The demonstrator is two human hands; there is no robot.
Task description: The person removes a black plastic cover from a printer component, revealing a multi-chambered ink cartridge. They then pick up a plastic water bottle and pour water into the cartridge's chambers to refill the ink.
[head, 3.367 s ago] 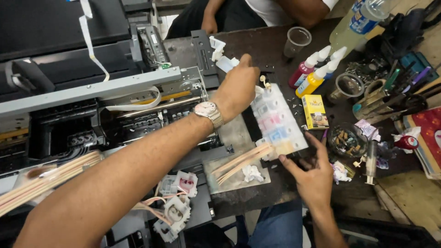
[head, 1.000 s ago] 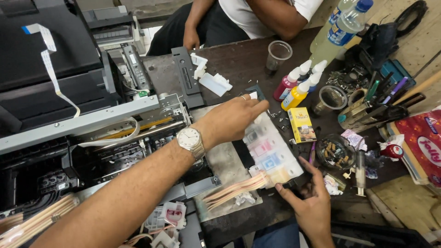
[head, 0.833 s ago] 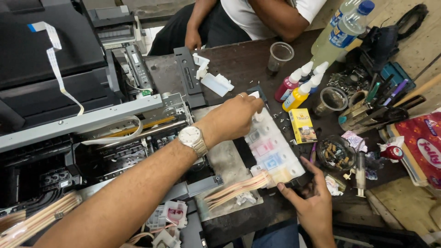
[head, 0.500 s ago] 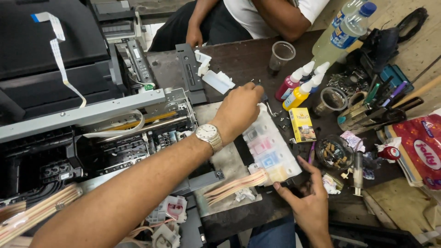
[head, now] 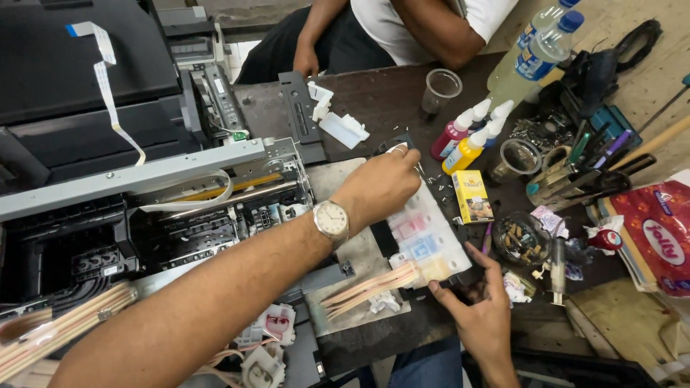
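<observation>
A clear ink tank block [head: 424, 248] with pink, blue and yellow chambers lies on the dark table beside an opened printer [head: 201, 223]. My left hand [head: 381, 187], a watch on its wrist, reaches across and closes over the block's far end. My right hand [head: 481, 316] holds the block's near right corner between thumb and forefinger. A bundle of thin pale tubes [head: 366, 287] runs out of the block's near end toward the printer.
Ink bottles [head: 460, 147], a small yellow box [head: 474, 195], a plastic cup [head: 440, 86], a water bottle [head: 532, 61], a syringe [head: 557, 262] and a tool tray [head: 589, 158] crowd the right. Another person [head: 402, 29] sits across the table.
My left hand has slid a little farther along the block toward its far end. My right hand stays at the near corner. The camera has shifted slightly.
</observation>
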